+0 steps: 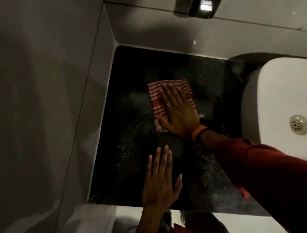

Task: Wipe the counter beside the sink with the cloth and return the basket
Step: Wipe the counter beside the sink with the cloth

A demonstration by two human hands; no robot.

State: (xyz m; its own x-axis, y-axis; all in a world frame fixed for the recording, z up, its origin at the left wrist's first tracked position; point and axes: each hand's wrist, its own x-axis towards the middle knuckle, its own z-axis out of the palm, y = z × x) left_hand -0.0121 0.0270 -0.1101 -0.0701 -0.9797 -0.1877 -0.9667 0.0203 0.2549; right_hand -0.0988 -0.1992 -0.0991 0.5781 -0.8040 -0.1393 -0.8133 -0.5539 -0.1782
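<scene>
My right hand (pixel 177 111) presses flat, fingers spread, on the red-and-white striped cloth (pixel 157 96) on the black speckled stone counter (pixel 129 119), my left hand (pixel 160 178) open and empty beside it.

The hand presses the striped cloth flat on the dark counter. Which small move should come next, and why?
Probably slide the right hand with the red-and-white striped cloth toward the near left, where droplets glisten on the black stone counter. The left hand rests flat there.

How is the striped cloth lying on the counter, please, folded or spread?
Folded: the cloth forms a compact pad under the right hand, pressed flat on the black counter.
</scene>
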